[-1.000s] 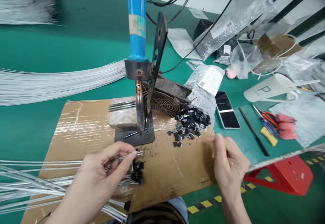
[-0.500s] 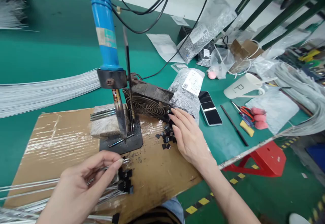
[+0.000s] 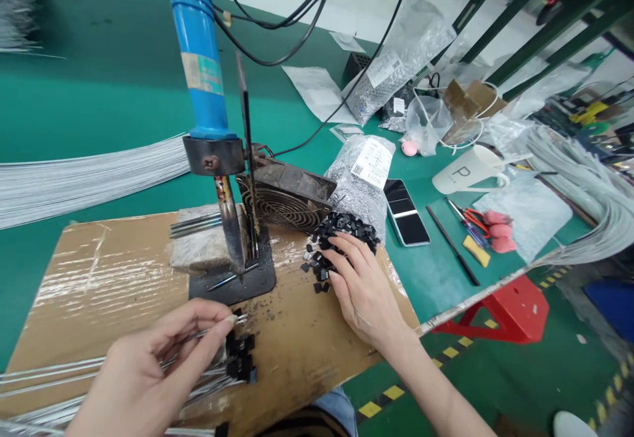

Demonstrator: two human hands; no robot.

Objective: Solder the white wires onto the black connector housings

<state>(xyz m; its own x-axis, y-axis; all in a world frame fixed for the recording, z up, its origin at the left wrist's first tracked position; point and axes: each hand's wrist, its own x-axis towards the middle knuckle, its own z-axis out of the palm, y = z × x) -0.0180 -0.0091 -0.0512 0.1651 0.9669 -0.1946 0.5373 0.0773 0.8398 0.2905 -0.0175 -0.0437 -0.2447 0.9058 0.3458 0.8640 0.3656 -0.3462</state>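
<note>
My left hand (image 3: 158, 364) pinches a bundle of thin grey wires (image 3: 44, 374) near their tips, low on the left of the cardboard sheet (image 3: 113, 278). Wires lying under it end in small black square pieces (image 3: 240, 354). My right hand (image 3: 361, 285) rests on the near edge of a pile of loose black square pieces (image 3: 341, 232), fingers curled into them; what they hold is hidden. A blue-handled soldering iron (image 3: 198, 61) stands upright in a metal stand (image 3: 232, 278) between the hands.
A rusty fan (image 3: 284, 196) sits behind the stand. A large wire bundle (image 3: 89, 179) lies on the green table at left. To the right are plastic bags (image 3: 364, 166), a phone (image 3: 406, 212), a white cup (image 3: 465, 169), scissors (image 3: 488, 226) and a red stool (image 3: 500, 308).
My right hand moved from the cardboard's right edge forward to the pile of black pieces and curled into it. My left hand kept its hold on the wires. The view shifted right.
</note>
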